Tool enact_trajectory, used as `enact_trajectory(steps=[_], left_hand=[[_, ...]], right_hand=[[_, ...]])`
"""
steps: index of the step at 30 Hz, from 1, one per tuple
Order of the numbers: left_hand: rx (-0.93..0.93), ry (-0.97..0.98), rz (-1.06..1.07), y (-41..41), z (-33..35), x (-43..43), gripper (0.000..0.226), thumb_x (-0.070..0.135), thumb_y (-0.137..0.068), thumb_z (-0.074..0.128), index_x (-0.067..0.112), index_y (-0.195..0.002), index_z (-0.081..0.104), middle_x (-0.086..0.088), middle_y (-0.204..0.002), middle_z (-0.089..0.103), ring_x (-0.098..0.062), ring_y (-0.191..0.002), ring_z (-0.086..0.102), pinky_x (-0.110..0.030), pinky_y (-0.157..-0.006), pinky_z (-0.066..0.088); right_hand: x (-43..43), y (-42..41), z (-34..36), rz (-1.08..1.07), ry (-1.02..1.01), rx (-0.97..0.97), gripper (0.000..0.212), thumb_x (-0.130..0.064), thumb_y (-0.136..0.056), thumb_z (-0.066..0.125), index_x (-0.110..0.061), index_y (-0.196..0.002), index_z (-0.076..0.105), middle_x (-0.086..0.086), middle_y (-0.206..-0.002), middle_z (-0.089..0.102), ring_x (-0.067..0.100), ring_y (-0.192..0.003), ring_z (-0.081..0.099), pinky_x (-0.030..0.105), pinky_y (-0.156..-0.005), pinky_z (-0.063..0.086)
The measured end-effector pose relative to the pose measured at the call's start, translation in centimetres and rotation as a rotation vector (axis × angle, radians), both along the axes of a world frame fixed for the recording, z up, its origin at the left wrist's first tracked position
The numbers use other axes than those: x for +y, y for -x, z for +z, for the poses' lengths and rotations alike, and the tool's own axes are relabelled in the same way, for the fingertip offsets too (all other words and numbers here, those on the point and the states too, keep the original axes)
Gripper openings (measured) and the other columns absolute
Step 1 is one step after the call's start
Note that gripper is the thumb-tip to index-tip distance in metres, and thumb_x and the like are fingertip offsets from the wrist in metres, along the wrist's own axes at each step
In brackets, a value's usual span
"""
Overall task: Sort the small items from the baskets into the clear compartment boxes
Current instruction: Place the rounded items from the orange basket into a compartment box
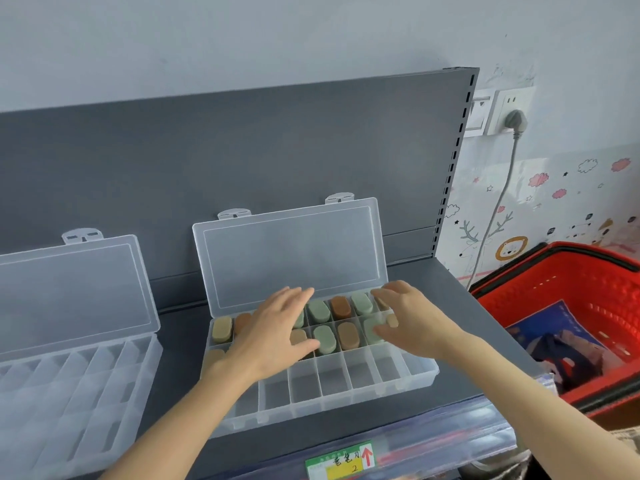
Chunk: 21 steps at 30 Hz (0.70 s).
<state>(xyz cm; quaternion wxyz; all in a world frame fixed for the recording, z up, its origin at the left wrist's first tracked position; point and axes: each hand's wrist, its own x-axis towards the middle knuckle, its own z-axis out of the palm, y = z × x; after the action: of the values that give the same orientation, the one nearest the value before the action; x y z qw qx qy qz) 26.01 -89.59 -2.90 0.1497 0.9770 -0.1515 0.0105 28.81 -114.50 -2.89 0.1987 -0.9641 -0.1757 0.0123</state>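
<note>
Hovering both hands over the clear compartment box [381, 375] on the grey shelf [450, 292].
Beyond the price label [341, 462] on the shelf's front edge, the left hand [273, 334] and right hand [412, 323] lie flat, fingers spread and gripping nothing, above oval pieces [325, 337] in green, tan and brown that fill the box's two back rows. Its lid [294, 254] stands open. A second clear box [86, 393] lies to the left and a red basket [588, 282] to the right.

Left hand [273, 327] and right hand [412, 322] bare, on 2 bare forearms [194, 407].
</note>
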Motion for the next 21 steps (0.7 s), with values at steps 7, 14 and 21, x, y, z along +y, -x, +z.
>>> enact_trajectory(steps=[7,14,21], left_hand=[[-0.034,0.034,0.152,3.0,0.2,4.8,0.074,0.052,-0.089,0.055,0.031,-0.151,0.019,0.013,-0.156,0.018,-0.006,-0.143,0.013,-0.027,-0.115,0.017],[-0.055,0.099,0.276,7.7,0.9,11.0,0.075,0.048,-0.089,0.059,0.032,-0.15,0.019,0.014,-0.156,0.017,-0.005,-0.141,0.02,-0.024,-0.113,0.022],[-0.1,0.146,0.4,14.0,1.4,20.8,0.073,0.048,-0.088,0.06,0.033,-0.149,0.022,0.017,-0.154,0.021,-0.003,-0.14,0.023,-0.023,-0.112,0.023]], right_hand=[[6.4,0.2,0.3,0.198,-0.075,-0.036,0.032,-0.025,-0.086,0.055,-0.02,-0.118,0.057,-0.004,-0.119,0.052,0.022,-0.11,0.052,0.021,-0.084,0.041],[14.4,2.1,1.8,0.361,-0.053,-0.036,0.041,-0.028,-0.09,0.059,-0.019,-0.13,0.052,0.0,-0.13,0.051,0.021,-0.107,0.054,0.026,-0.088,0.049],[24.8,5.9,3.2,0.459,-0.047,-0.02,0.053,-0.032,-0.093,0.057,-0.021,-0.142,0.041,-0.002,-0.142,0.043,0.02,-0.12,0.051,0.024,-0.098,0.041]])
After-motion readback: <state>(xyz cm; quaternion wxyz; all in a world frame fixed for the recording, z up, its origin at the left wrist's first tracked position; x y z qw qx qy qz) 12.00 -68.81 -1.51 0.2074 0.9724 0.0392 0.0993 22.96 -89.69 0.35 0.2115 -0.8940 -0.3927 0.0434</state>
